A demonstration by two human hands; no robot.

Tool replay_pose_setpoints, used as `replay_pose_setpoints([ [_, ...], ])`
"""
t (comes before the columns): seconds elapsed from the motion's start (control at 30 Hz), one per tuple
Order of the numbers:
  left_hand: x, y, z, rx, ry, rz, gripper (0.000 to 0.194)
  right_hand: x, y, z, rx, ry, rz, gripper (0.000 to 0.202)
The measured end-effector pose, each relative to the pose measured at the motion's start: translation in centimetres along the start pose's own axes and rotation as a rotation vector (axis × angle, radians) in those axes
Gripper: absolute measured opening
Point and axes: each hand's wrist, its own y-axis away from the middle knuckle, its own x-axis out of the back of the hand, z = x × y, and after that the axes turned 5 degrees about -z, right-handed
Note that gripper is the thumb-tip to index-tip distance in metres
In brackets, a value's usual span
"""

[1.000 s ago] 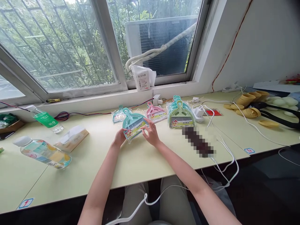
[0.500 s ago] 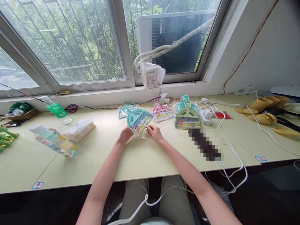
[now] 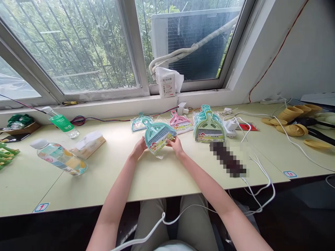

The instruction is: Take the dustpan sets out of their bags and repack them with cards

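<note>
A teal dustpan and brush set (image 3: 158, 135) in clear packaging is held tilted above the table, its handle pointing away from me. My left hand (image 3: 139, 147) grips its left edge, the fingertips partly hidden behind it. My right hand (image 3: 175, 145) pinches the lower right side near the printed label. Behind it lie another teal dustpan set (image 3: 138, 122) and a pink dustpan set (image 3: 180, 121), both wrapped. To the right is a stack of wrapped sets, with a green dustpan set (image 3: 209, 129) in front.
On the left are a tissue pack (image 3: 90, 144), a drink bottle (image 3: 61, 157) and a green-labelled bottle (image 3: 62, 122). White cables (image 3: 259, 174) cross the table's right side and hang over its edge. Yellow cups (image 3: 289, 115) stand far right. A window sill runs behind.
Both hands have raised the teal dustpan set slightly and shifted it right. It is turned a little, and more of its label faces me.
</note>
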Motion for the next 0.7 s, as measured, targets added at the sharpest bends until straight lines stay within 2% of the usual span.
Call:
replay_pose_setpoints([
  [0.1,0.6,-0.7,0.0,-0.041,0.025,0.174,0.027,-0.3,0.1,-0.3,-0.020,0.016,-0.025,0.038],
  [0.27,1.7,-0.9,0.8,-0.124,0.048,0.382,0.018,-1.0,0.5,-0.6,-0.033,0.088,-0.105,0.037],
  [0.4,2.0,-0.5,1.5,-0.164,-0.098,0.440,0.023,-1.0,0.7,-0.7,-0.043,0.119,-0.119,0.037],
  [0.47,1.8,0.1,2.1,-0.291,-0.256,0.474,0.033,-0.7,0.6,-1.0,-0.040,0.132,-0.111,0.037],
  [0.57,1.1,1.3,3.0,-0.593,-0.559,0.594,0.048,0.0,0.5,-1.5,-0.039,0.155,-0.167,0.035],
  [0.63,0.4,1.9,3.5,-0.654,-0.723,0.577,0.047,0.2,0.6,-1.9,-0.046,0.173,-0.249,0.035],
  [0.7,-0.2,2.2,3.6,-0.550,-0.791,0.425,0.036,0.1,0.9,-2.1,-0.056,0.198,-0.315,0.037],
])
